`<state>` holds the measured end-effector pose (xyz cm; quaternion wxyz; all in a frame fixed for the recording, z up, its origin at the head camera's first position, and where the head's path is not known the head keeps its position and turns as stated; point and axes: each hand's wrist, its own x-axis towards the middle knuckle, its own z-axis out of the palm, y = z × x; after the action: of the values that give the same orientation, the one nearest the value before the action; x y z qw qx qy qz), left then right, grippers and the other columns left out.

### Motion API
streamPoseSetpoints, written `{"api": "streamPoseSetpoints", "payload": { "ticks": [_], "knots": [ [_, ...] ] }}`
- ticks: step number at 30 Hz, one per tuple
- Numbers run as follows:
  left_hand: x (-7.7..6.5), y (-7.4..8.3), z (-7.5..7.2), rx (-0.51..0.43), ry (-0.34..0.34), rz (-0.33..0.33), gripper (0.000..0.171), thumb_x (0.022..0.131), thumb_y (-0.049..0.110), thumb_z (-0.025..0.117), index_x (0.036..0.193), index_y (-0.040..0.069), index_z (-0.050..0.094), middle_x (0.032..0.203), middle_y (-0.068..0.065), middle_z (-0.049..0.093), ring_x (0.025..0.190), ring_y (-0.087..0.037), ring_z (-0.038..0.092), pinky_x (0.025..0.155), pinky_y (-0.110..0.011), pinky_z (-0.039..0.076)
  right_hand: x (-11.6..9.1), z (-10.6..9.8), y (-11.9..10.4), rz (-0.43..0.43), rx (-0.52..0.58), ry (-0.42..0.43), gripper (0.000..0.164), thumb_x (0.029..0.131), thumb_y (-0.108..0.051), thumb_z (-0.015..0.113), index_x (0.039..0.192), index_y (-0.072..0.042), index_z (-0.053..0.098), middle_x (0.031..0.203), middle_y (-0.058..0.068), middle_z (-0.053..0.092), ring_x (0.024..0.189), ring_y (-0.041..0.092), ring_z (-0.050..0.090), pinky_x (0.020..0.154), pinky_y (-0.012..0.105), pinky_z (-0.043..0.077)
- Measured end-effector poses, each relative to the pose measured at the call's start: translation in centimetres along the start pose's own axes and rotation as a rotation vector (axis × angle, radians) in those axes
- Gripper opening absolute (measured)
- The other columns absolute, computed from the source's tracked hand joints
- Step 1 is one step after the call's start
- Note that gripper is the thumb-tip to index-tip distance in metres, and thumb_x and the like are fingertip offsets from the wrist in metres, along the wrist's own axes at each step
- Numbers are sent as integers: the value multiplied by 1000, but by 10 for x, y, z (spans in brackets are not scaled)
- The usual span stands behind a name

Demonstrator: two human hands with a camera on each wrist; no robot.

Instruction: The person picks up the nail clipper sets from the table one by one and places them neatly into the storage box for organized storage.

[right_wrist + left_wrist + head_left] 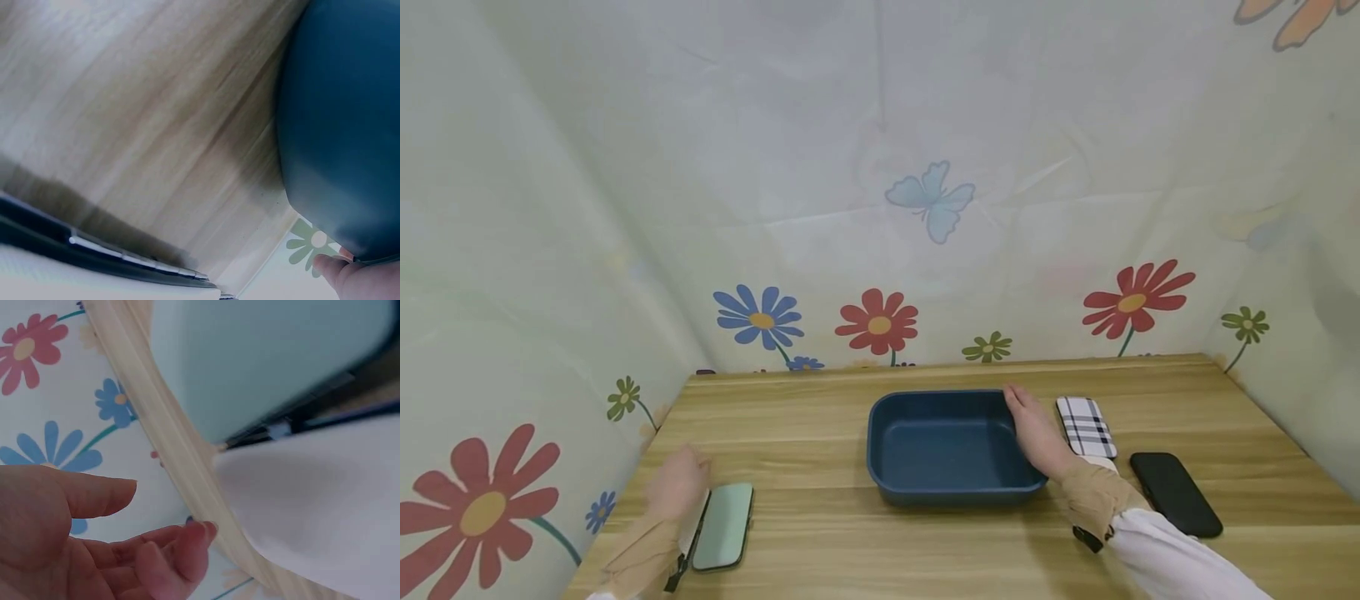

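Note:
My right hand point(1040, 433) grips the right wall of a dark blue rectangular basin point(955, 498), with fingers at the far right corner of its rim. The right wrist view shows the basin's outer wall point(340, 125) and part of the thumb point(331, 267). My left hand point(679, 482) is over the left side of the table, holding nothing, its fingers loosely bent. Just right of it lies a flat mint-green rounded case point(725, 525) with a dark edge. Beside that, a white flat case point(312, 500) shows in the left wrist view, mostly hidden by the hand and sleeve in the head view.
Right of the basin lie a white-and-black plaid flat case point(1086, 427) and a black flat rounded case point(1176, 493), close to the right forearm. The wood-grain table point(820, 542) meets a flower-printed cloth point(820, 208) at its back and sides.

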<state>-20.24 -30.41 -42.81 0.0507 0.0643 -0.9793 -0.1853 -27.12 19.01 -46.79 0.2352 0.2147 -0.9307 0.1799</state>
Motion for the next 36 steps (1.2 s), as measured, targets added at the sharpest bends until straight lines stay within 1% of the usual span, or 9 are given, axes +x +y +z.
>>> {"api": "streamPoseSetpoints", "payload": {
  "ticks": [7, 12, 14, 16, 20, 26, 31, 33, 36],
  "knots": [
    [-6, -24, -3, 51, -27, -13, 26, 90, 13, 48, 74, -8, 51, 59, -7, 46, 52, -21, 47, 44, -34, 40, -1, 0, -2, 0, -8, 2, 40, 78, 22, 42, 117, 21, 43, 116, 36, 44, 109, 47, 42, 90, 51, 36],
    [-9, -33, -5, 108, -41, -39, 28, 87, 12, 52, 75, -12, 50, 60, -11, 47, 53, -23, 49, 46, -37, 44, -3, -2, -4, 23, 12, -26, 39, 80, 21, 40, 120, 21, 42, 119, 37, 42, 111, 47, 40, 91, 51, 35],
    [-11, -35, -5, 117, -42, -67, 29, 85, 14, 55, 76, -12, 50, 62, -12, 48, 56, -25, 50, 48, -39, 45, -3, -3, -5, 30, 17, -31, 40, 81, 21, 40, 120, 21, 41, 120, 37, 41, 111, 47, 39, 91, 51, 34],
    [-11, -37, -5, 117, -52, -103, 31, 84, 18, 56, 78, -12, 49, 65, -14, 48, 60, -27, 50, 50, -41, 45, -2, -3, -5, 33, 18, -33, 41, 80, 21, 40, 121, 21, 41, 120, 37, 41, 112, 47, 39, 92, 51, 34],
    [-10, -38, -5, 110, -63, -138, 43, 82, 27, 60, 85, -14, 47, 71, -19, 49, 66, -33, 52, 55, -46, 45, -1, -3, -3, 18, 1, -21, 43, 76, 23, 42, 119, 21, 43, 118, 36, 43, 110, 46, 41, 91, 50, 35],
    [-10, -39, -5, 115, -74, -97, 59, 79, 36, 65, 94, -18, 48, 76, -25, 51, 69, -37, 52, 57, -48, 45, 0, -3, -3, 1, -17, -16, 44, 73, 25, 44, 117, 22, 44, 117, 36, 44, 109, 46, 42, 90, 50, 36],
    [-10, -36, -2, 98, -125, -79, 72, 79, 42, 65, 111, -19, 44, 97, -38, 50, 87, -50, 50, 69, -55, 43, 0, -2, -3, 2, -21, -12, 43, 73, 24, 44, 116, 22, 44, 117, 36, 44, 109, 47, 42, 90, 50, 36],
    [-10, -34, 0, 78, -144, -87, 72, 79, 40, 65, 115, -18, 41, 104, -39, 48, 92, -52, 48, 71, -56, 42, 1, -2, -3, 1, -24, -10, 43, 73, 24, 44, 116, 22, 45, 117, 36, 44, 109, 46, 42, 90, 50, 37],
    [-9, -31, 3, 62, -157, -101, 67, 79, 34, 66, 115, -18, 42, 103, -37, 50, 90, -49, 50, 69, -52, 45, 2, -1, -3, -1, -17, -6, 43, 74, 24, 43, 116, 22, 44, 117, 36, 44, 109, 47, 42, 90, 50, 36]
  ]
}}
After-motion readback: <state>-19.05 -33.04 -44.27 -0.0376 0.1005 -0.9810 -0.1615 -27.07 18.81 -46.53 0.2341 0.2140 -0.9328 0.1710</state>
